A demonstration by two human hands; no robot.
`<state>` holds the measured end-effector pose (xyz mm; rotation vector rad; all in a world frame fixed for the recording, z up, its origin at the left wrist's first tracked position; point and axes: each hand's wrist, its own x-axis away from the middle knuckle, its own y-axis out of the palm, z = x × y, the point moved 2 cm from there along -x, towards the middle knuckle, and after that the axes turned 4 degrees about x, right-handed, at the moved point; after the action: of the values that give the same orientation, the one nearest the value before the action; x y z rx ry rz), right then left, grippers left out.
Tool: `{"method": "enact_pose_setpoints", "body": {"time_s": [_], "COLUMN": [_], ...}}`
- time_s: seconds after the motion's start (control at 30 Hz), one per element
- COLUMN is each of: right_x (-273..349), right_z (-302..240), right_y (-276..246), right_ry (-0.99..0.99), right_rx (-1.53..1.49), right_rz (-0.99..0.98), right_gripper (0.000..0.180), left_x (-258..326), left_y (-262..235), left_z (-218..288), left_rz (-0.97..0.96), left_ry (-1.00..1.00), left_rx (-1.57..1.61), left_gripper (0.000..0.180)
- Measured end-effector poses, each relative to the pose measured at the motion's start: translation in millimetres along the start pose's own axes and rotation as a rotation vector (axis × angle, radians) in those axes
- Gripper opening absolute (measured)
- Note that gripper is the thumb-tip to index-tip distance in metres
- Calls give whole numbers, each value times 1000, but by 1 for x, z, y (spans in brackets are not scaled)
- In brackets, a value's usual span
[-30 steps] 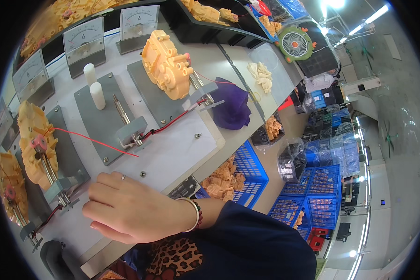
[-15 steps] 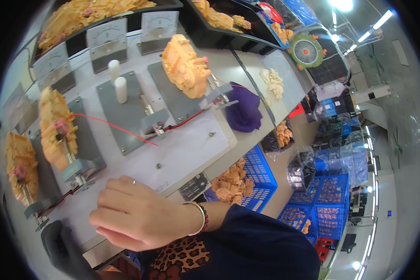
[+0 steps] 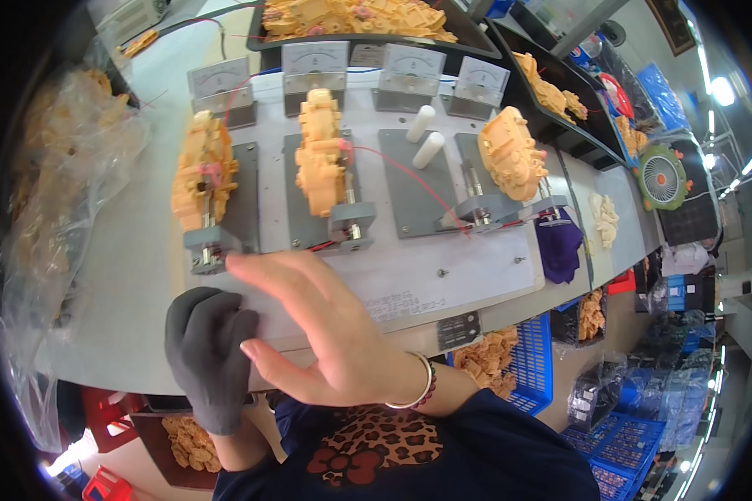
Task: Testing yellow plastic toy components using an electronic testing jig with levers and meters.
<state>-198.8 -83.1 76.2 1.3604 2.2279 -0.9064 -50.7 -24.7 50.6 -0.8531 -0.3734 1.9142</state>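
My left hand, in a dark grey glove, is curled closed at the table's near edge; whatever its fingers may hold is hidden. Beside it my bare right hand has its thumb and fingers apart. Its fingertips are close to the grey clamp block of the leftmost test fixture; contact cannot be made out. An orange-yellow plastic gear housing with a pink part stands on that fixture. A similar housing sits on the fixture to its right, and another housing on the rightmost one.
A fixture with two white pegs bears no housing. Analogue meters line the back, before black bins of housings. Plastic-wrapped parts lie left, a purple cloth right. A blue crate stands below the table's right edge.
The view has swung left, so the fixtures appear further right. My right hand has gone from loosely curled to spread fingers near the leftmost clamp. My left hand now shows more fully, curled.
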Motion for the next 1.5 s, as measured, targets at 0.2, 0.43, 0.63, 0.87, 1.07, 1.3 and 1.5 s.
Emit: {"method": "enact_pose_setpoints", "body": {"time_s": [0.2, 0.43, 0.63, 0.87, 1.07, 1.3, 1.5], "right_x": [-7, -3, 6, 55, 49, 38, 27], "right_z": [5, 6, 21, 0, 5, 23, 17], "right_y": [11, 24, 19, -52, -79, -61, -48], "right_ry": [100, -35, -26, 89, 124, 231, 119], "right_rx": [-101, -110, -12, 61, 344, 148, -101], "right_rz": [-81, -141, -12, 151, -14, 224, 219], "right_gripper": [69, 64, 68, 51, 27, 43, 45], "left_x": [-12, -91, -114, 92, 312, 140, -31], "left_y": [-15, -34, -59, -189, -65, -45, -92], "left_z": [1, 16, 56, -98, -284, -184, 67], "left_rz": [-104, -208, -12, -1000, 224, -1057, -884], "left_ry": [77, 52, 323, 666, -1081, -1054, 397], "left_rx": [58, 52, -81, 739, 684, 585, 530], "left_gripper": [18, 31, 27, 18, 32, 31, 30]}}
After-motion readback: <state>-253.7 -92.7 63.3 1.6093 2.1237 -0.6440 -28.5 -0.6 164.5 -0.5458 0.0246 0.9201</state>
